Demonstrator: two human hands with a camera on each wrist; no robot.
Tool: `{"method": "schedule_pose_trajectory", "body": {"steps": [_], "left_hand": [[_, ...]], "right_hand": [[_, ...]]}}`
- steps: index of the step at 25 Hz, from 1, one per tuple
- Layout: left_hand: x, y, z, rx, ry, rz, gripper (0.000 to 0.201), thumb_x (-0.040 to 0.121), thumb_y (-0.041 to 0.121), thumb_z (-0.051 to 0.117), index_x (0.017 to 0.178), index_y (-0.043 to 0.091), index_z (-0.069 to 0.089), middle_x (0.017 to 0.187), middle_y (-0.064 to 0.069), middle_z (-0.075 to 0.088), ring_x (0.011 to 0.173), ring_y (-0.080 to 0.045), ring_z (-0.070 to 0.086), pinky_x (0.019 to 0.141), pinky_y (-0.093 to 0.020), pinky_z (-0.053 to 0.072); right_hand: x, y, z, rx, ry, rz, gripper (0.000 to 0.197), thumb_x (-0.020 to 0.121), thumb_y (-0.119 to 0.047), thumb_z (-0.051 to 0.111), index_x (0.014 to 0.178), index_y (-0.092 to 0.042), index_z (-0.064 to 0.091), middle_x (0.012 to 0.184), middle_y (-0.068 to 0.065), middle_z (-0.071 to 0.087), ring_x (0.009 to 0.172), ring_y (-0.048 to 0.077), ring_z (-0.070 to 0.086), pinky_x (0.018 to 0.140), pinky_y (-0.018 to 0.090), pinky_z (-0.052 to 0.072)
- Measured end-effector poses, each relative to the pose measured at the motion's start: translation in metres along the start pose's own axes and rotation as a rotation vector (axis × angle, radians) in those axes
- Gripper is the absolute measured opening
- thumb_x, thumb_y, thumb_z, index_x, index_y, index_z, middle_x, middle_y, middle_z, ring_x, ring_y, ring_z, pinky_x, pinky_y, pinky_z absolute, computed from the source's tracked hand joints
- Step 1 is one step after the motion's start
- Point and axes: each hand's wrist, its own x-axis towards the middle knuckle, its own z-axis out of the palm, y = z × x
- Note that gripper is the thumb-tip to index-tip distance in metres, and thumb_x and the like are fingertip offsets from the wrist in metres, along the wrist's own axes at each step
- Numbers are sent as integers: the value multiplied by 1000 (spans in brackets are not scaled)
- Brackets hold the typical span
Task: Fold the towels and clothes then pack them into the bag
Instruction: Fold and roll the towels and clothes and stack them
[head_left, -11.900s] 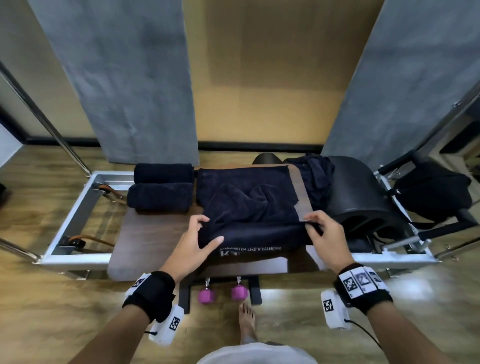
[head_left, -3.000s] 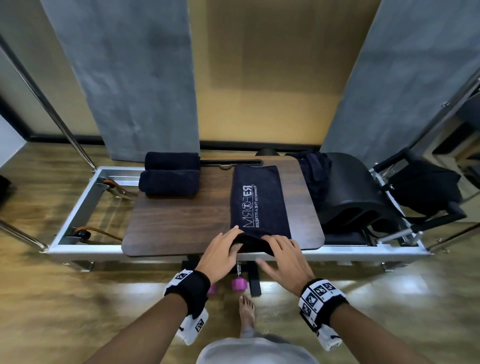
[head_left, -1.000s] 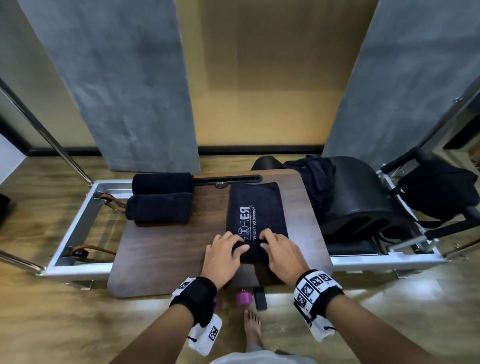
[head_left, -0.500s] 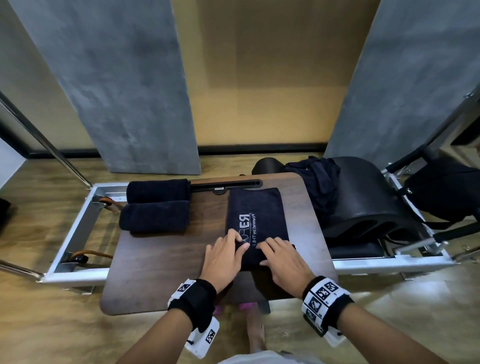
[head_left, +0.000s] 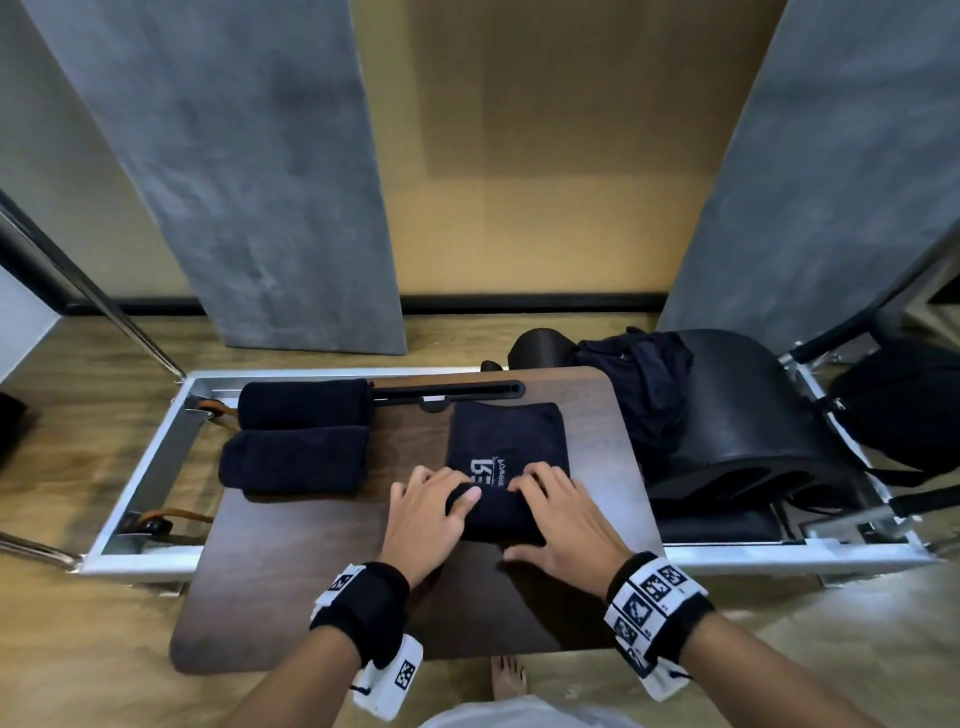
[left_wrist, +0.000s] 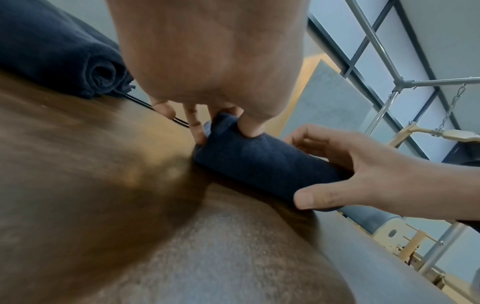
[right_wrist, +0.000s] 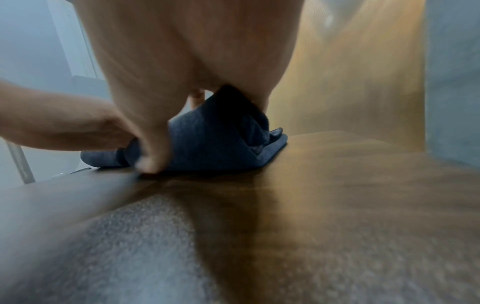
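Two hands on one half-rolled dark navy terry towel with white lettering (head_left: 506, 457), lying mid-board on dark wooden tabletop (head_left: 311, 545). Left hand (head_left: 426, 512) with thumb and fingers curled over roll's left end; right hand (head_left: 563, 512) likewise curled over right end, thumb behind. Far portion of towel flat, unrolled. Two finished dark towel rolls (head_left: 298, 436) well apart to left; crumpled dark clothes (head_left: 641, 379) and black bag (head_left: 904, 415) to right. Judged soft, light, springy, prone to unrolling; best held at both roll ends with even pressure.
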Motion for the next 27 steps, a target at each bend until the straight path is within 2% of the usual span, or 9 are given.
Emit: {"method": "schedule_pose_trajectory", "body": {"steps": [5, 10, 12, 14, 17, 19, 23, 25, 27], "left_hand": [[9, 2, 1, 0, 30, -53, 29, 110, 53, 34, 113, 38, 58, 113, 22, 60, 111, -9, 49, 92, -37, 31], [-2, -11, 3, -130, 71, 36, 35, 107, 59, 47, 140, 47, 46, 141, 31, 43, 133, 4, 36, 104, -29, 31], [5, -14, -1, -148, 47, 26, 36, 103, 63, 48, 136, 47, 49, 136, 33, 47, 130, 3, 39, 103, -30, 33], [21, -13, -4, -151, 62, -19, 36, 99, 66, 45, 127, 45, 55, 127, 30, 54, 125, -3, 43, 100, -33, 32], [50, -5, -4, -151, 56, -160, 38, 101, 68, 40, 113, 40, 62, 118, 22, 61, 120, -10, 48, 100, -38, 29], [67, 2, -6, -171, 58, -285, 44, 101, 72, 40, 108, 34, 62, 112, 12, 64, 114, -16, 53, 100, -41, 32], [85, 17, -2, -301, 172, -397, 51, 102, 71, 41, 117, 26, 59, 117, 3, 59, 121, -23, 54, 107, -46, 43], [92, 22, 1, -348, 143, -410, 58, 101, 72, 41, 131, 25, 59, 131, 3, 55, 132, -19, 47, 113, -44, 41], [97, 22, 3, -361, 129, -422, 65, 97, 75, 43, 132, 24, 63, 132, 2, 56, 133, -20, 46, 112, -43, 42]], "right_hand": [[22, 8, -8, -130, 55, -70, 30, 98, -36, 58, 124, -23, 66, 115, -10, 64, 113, 17, 52, 97, 37, 33], [47, 16, -17, 223, -53, 88, 30, 100, -17, 52, 120, -34, 37, 98, -5, 63, 97, 14, 55, 97, 39, 34], [54, 22, -18, 281, -71, 80, 23, 103, -21, 49, 111, -37, 35, 93, -5, 62, 92, 15, 55, 94, 40, 38], [52, 28, -17, 258, 25, 35, 8, 105, -39, 49, 112, -36, 47, 101, -11, 62, 95, 10, 54, 95, 40, 40], [46, 42, -20, 191, 1, 15, 61, 89, -73, 56, 137, -35, 57, 128, -14, 48, 119, 5, 43, 100, 35, 35], [48, 50, -25, 230, -34, 43, 65, 89, -68, 61, 145, -37, 51, 133, -15, 52, 126, 9, 46, 105, 38, 37], [70, 65, -33, 604, 19, 266, 35, 90, -57, 70, 115, -32, 63, 111, -9, 72, 105, 14, 65, 96, 43, 52], [81, 68, -30, 642, 115, 326, 35, 89, -54, 73, 106, -23, 73, 102, -7, 69, 97, 12, 65, 92, 43, 54], [86, 69, -26, 571, 203, 425, 49, 85, -60, 74, 110, -18, 76, 106, -6, 57, 96, 13, 61, 90, 38, 53]]}}
